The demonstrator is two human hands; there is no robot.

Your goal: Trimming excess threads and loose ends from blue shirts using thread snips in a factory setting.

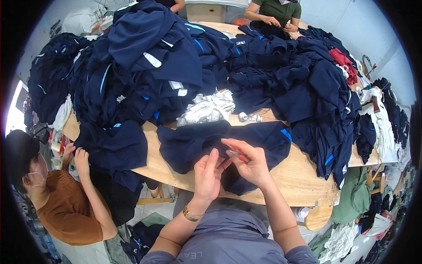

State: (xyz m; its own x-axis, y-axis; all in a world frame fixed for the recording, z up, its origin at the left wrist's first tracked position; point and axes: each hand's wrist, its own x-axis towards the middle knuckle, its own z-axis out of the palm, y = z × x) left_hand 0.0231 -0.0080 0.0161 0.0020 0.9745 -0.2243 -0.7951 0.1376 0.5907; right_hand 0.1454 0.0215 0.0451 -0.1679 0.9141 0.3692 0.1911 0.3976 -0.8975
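A person wearing a grey top stood at a pale wooden table, both bare hands raised over a navy garment spread along its near side, with part of the cloth drooping over the edge. The right hand was closed around a small red-and-silver tool, its shape mostly hidden by the fingers. The left hand, above a bracelet, had its thumb and fingers drawn together just beside the tool; whether it pinched any fabric could not be told. The hands covered the middle of the garment, and a bright blue patch showed near its right end. Just beyond lay a heap of crumpled white strips and, to its right, a small white bundle. A tall mound of navy clothing rose behind and to the left, and a second navy pile spilled over the table edge on the right; together they hid most of the far tabletop. Red cloth lay on the right pile, with white cloth farther right. At the left, a co-worker in a brown shirt handled another navy piece; across the table, a co-worker in a green shirt held dark fabric.
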